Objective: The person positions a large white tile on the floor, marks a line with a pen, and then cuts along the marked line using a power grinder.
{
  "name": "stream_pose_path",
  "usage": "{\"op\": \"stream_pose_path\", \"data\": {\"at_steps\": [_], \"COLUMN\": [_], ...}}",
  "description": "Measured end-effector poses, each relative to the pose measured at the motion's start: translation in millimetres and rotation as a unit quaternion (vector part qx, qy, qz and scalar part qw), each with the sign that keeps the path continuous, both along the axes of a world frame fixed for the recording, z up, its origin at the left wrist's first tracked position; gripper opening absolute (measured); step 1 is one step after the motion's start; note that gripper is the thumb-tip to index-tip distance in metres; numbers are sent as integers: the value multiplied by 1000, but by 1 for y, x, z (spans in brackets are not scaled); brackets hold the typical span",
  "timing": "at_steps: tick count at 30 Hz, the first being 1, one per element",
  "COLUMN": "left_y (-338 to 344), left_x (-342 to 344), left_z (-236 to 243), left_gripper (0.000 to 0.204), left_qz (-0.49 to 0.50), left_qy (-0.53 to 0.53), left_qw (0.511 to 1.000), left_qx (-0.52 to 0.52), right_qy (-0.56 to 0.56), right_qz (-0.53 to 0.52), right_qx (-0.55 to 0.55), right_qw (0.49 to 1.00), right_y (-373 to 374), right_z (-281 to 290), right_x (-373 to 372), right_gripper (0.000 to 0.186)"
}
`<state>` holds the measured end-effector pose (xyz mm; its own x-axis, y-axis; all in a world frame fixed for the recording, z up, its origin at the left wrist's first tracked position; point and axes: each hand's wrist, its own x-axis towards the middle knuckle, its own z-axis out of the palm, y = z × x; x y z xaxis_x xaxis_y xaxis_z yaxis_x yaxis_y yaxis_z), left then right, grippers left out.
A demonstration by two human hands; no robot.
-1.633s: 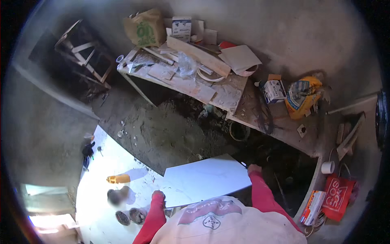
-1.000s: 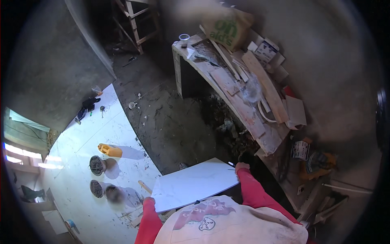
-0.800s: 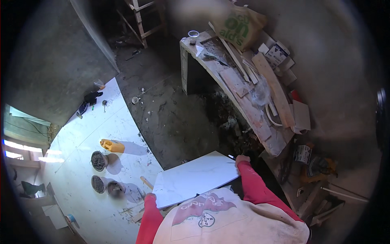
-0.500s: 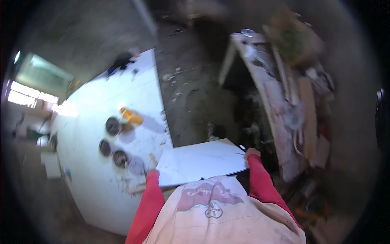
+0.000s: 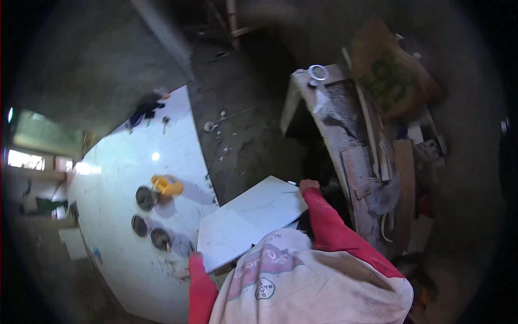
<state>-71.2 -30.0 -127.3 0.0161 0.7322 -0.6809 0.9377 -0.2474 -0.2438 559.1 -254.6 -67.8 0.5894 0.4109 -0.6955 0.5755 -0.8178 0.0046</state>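
Observation:
In front of my apron lies a large white, faintly veined tile (image 5: 243, 216). My left hand (image 5: 195, 258) grips its near left corner. At the far right edge of the tile, my right hand (image 5: 309, 185) is closed around the rim. A small white-ended, pen-like piece (image 5: 292, 183) sticks out beside the right hand; how it is held is too small to make out. Fingers of both hands are mostly hidden under or behind the edges.
Left is a white table (image 5: 118, 259) with several dark round buckets (image 5: 145, 198) and a yellow container (image 5: 168, 185). Dark clothing (image 5: 144, 108) lies at its far end. On the right stands a cluttered bench (image 5: 329, 129) with boards, plastic and a brown sack (image 5: 388, 75).
The tile has swung round, its right end going farther away and its left end nearer. My right hand has moved forward and left, my left hand nearer. The view has also shifted.

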Motion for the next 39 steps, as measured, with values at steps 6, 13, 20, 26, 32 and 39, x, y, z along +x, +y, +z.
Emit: {"op": "stream_pose_path", "data": {"at_steps": [6,13,20,26,32,39], "left_y": [-8,4,26,24,-1,11], "left_x": [57,39,106,114,97,147], "left_z": [24,-25,-39,-3,-12,31], "left_gripper": [25,26,31,28,28,32], "left_qz": [-286,-172,-35,28,158,-181], "left_qy": [50,30,-32,-56,-43,58], "left_qw": [948,976,983,990,984,954], "left_qx": [-131,-126,-175,-129,-68,-233], "right_qy": [-20,-32,-70,-70,-79,-47], "right_qz": [7,70,61,121,142,180], "right_qx": [4,-31,-109,-106,-81,-54], "right_qw": [1000,997,990,985,983,981], "right_y": [31,91,100,164,198,232], "right_z": [11,17,11,23,-3,-9], "right_x": [52,66,91,78,92,137], "right_gripper": [25,24,22,25,19,24]}}
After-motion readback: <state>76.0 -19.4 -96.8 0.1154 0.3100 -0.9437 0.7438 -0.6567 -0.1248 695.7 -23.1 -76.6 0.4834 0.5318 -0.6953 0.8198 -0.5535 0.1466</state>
